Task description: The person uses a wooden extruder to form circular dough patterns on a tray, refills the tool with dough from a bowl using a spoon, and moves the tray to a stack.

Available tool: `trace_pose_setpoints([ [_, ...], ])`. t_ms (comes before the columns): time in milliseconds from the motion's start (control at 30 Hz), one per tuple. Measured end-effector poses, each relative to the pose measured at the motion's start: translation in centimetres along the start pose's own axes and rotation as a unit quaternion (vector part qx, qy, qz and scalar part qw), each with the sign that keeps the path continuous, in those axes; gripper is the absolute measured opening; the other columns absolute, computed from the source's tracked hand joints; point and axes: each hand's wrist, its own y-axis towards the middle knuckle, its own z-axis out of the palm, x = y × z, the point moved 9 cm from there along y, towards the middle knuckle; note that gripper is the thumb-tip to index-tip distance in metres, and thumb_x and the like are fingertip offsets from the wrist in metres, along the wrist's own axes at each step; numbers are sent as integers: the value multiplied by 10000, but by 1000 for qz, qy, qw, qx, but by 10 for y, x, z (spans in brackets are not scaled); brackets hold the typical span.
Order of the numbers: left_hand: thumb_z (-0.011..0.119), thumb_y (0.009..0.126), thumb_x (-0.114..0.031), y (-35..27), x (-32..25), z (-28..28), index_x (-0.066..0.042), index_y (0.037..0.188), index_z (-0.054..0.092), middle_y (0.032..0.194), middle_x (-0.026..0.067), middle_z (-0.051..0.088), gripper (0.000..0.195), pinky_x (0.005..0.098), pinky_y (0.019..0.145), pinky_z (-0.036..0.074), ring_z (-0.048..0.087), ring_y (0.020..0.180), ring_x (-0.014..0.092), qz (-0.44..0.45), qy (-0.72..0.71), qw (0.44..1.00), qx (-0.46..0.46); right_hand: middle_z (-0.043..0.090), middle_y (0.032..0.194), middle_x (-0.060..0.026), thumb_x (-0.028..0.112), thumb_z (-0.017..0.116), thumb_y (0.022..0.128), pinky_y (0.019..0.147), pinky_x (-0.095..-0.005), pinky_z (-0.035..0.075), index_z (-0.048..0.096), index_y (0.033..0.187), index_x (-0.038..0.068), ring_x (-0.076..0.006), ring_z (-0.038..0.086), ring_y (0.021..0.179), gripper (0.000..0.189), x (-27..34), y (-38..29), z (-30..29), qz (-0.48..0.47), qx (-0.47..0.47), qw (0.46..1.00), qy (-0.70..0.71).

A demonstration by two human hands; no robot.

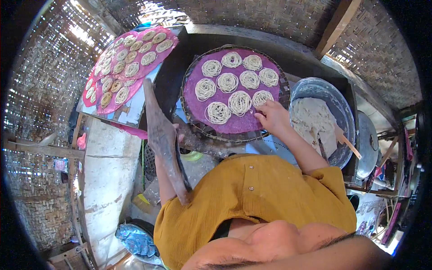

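Note:
My right hand [274, 117] reaches over the near right part of a round woven bamboo tray [186, 113]. Its fingertips touch the edge of a coil of pale noodle strands [262, 98], with the thumb apart from the fingers. Several similar noodle coils [227, 82] lie on a purple mesh sheet [199, 111] on the tray. To the left, a long worn wooden press-like tool [162, 135] with a wide middle leans toward my body. My left hand [180, 132] grips it from behind; only a few fingers show, and the wood hides the rest.
A large metal basin [346, 141] holds pale dough [312, 118], with a wooden-handled utensil [351, 146] in it. Beside it stands a lidded metal pot [368, 145]. Pink sheets [158, 62] with more coils cover a table [130, 114] at left. Woven bamboo walls [260, 13] surround the workspace.

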Motion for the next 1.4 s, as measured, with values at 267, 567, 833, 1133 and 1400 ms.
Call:
trace_pose_setpoints([
  [267, 619, 718, -186, -11, 129, 18, 1, 827, 604, 719, 92, 617, 217, 313, 633, 441, 551, 686, 142, 71, 2, 996, 63, 543, 755, -49, 263, 609, 705, 670, -344, 461, 645, 765, 131, -230, 547, 800, 150, 10, 4, 12, -12, -24, 1000, -15],
  [567, 668, 578, -462, 29, 154, 85, -24, 873, 615, 835, 203, 608, 531, 410, 703, 461, 585, 806, 353, 23, 352, 919, 177, 552, 671, -35, 198, 674, 656, 580, -263, 411, 630, 731, 77, -144, 525, 632, 149, -27, -16, -46, 58, 33, 962, 266],
  [833, 684, 578, -453, 59, 132, 103, -28, 910, 610, 901, 199, 603, 544, 415, 744, 453, 583, 847, 337, -68, 346, 929, 108, 596, 823, -120, 100, 626, 662, 676, -327, 453, 644, 859, 82, -227, 576, 738, 199, -188, -99, -66, 204, 125, 904, -354],
  [1133, 593, 766, -135, 46, 4, -6, 8, 904, 623, 879, 104, 630, 200, 280, 705, 462, 601, 752, 185, 159, -31, 945, -284, 609, 883, -143, 276, 581, 718, 739, -356, 448, 639, 881, 65, -291, 582, 831, 273, -145, 14, -59, 147, -51, 983, 97],
  [1400, 578, 718, -196, 78, -45, 45, -8, 884, 624, 807, 164, 620, 256, 357, 724, 460, 597, 763, 295, 168, 135, 967, -134, 615, 782, -154, 249, 497, 698, 674, -392, 461, 635, 703, 56, -320, 592, 751, 237, -166, 143, 6, 146, 1, 988, -52],
])
